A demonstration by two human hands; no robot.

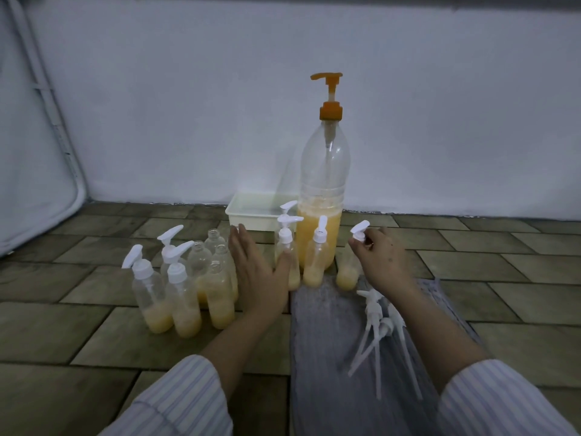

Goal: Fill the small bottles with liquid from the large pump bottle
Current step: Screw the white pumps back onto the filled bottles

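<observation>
Lower right: loose white pump heads [382,325] lying on grey cloth [330,357].
Centre: left hand [254,278], fingers straight and apart, holding nothing, thumb against a capped small bottle [287,259].
Right of centre: right hand [382,259] pinching a white pump cap [360,232] on a part-filled small bottle [346,275].
Step, judged: capping; next calls for twisting the cap tight.
Centre left: part-filled small bottles [188,287], several uncapped.
Beyond: large pump bottle [320,196], about a third full.
</observation>
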